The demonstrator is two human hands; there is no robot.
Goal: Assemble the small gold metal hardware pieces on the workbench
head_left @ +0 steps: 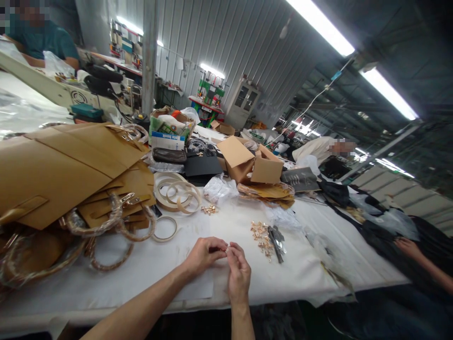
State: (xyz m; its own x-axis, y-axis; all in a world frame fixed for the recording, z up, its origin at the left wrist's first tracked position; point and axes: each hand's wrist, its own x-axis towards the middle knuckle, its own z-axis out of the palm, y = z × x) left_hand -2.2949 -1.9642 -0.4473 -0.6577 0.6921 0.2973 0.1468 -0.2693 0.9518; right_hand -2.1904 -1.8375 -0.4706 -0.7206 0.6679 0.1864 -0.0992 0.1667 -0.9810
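My left hand (203,255) and my right hand (239,274) meet over the white table cover (311,264) near its front edge. Both are closed in a pinch, fingertips touching, around a tiny piece that is too small to make out. A pile of small gold metal fittings (261,234) lies just right of my hands, beside a dark flat tool (276,243). A second small cluster of gold fittings (209,209) sits farther back.
Tan leather bag panels with wrapped ring handles (74,179) fill the left. Round strap loops (177,191), an open cardboard box (249,165) and clear plastic bags lie behind. Another person's hand (406,245) rests at the right; one person stands far left, another leans at the back.
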